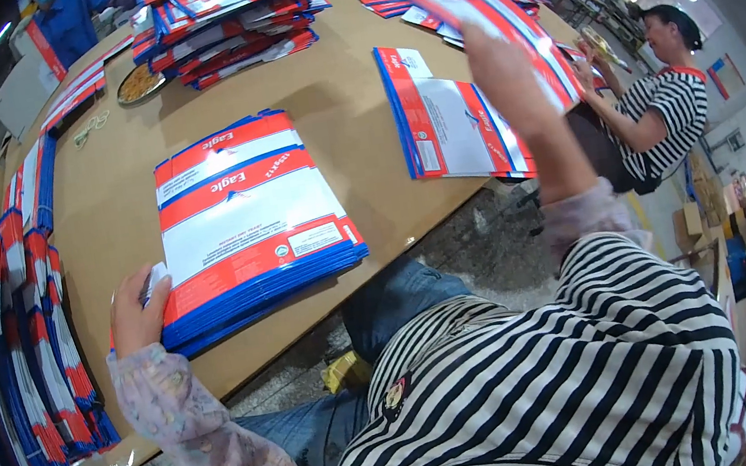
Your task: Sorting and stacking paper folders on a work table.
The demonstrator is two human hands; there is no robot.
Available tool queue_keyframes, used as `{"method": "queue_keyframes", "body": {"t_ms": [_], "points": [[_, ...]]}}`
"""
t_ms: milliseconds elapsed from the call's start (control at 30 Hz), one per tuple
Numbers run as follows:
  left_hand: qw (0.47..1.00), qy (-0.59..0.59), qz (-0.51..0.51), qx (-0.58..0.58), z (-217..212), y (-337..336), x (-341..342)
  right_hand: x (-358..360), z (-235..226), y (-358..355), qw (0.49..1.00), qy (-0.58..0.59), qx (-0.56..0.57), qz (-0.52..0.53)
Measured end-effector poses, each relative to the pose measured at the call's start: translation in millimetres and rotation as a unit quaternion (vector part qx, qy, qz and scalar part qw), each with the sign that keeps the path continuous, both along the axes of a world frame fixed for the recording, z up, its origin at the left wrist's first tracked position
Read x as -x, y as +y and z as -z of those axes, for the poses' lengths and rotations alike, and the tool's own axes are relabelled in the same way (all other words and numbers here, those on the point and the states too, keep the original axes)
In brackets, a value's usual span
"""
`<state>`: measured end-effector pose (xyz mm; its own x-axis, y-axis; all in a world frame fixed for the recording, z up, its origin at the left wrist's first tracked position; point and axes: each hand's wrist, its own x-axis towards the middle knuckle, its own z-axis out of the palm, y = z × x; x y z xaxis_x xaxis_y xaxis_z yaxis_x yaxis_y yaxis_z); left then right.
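Observation:
A neat stack of flat red, white and blue bags (248,222) lies on the brown table (347,113) in front of me. My left hand (134,312) rests on the stack's near left corner, fingers curled over its edge. My right hand (488,50) is raised over the table to the right and grips a single bag (504,14) of the same kind, lifted and blurred. Below that hand lies a second, looser stack of bags (448,122) near the table's right edge.
A tall heap of bags (224,20) sits at the far side, with a round dish (139,83) beside it. Rows of bags (27,348) stand along the left edge. A person in a striped shirt (670,110) sits at right. Another person in blue (72,23) is far left.

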<state>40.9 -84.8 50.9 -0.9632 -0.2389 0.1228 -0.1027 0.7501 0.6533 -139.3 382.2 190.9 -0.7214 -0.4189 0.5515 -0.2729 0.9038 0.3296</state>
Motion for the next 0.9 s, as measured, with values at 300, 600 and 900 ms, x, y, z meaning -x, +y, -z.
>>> {"method": "queue_keyframes", "body": {"t_ms": [300, 600, 900], "points": [[0.982, 0.047, -0.041, 0.176, 7.1, 16.9, 11.3, 51.0, 126.4, -5.5, 0.909, -0.402, -0.062, 0.092], [0.983, 0.042, -0.074, 0.163, 1.1, 19.4, 9.2, -73.6, 97.1, -167.3, 0.792, -0.402, 0.029, -0.460], [0.983, 0.065, -0.057, 0.162, -2.4, 16.5, 13.5, -73.5, 105.5, -178.8, 0.794, -0.442, -0.085, -0.408]]}}
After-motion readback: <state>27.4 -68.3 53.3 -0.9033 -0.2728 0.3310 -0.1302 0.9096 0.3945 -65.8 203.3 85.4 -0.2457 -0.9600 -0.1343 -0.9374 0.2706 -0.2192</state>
